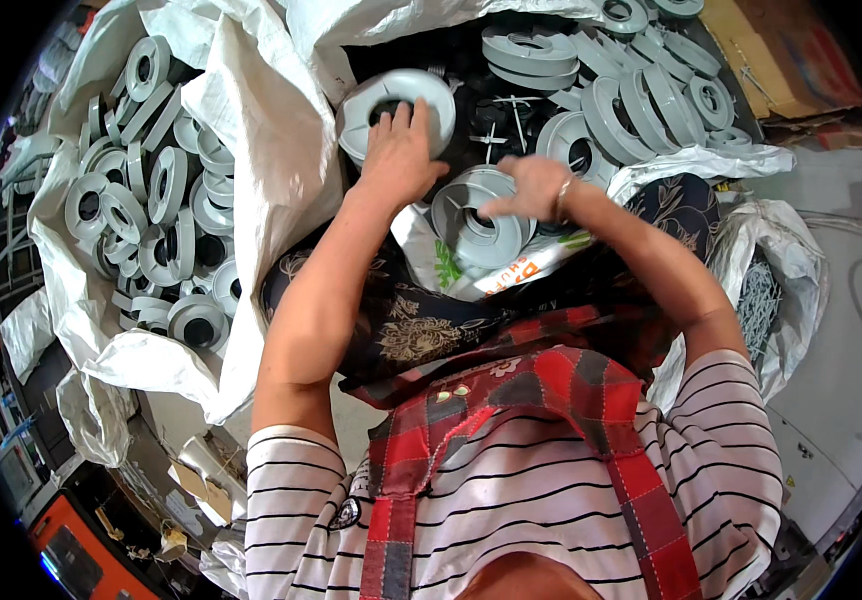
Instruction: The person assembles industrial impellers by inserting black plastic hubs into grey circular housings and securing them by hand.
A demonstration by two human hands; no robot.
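Disc (358, 118), wide and grey, is partly covered by the left hand (401, 158), whose fingers are spread open across it. Just right of and below the disc, a grey ring (499, 246) is supported on a white bag (419, 245); over its edge the right hand (539, 188) is held half open, contact unclear. Left of the disc, a white sack (269, 130) is crammed with similar parts (187, 245); far right, cardboard (781, 60) and grey floor (841, 350) are seen.

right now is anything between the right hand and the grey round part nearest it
Nothing visible: the right hand is over the upper right edge of that grey round part, though whether it touches cannot be told. The left hand is to the side, on another grey ring.
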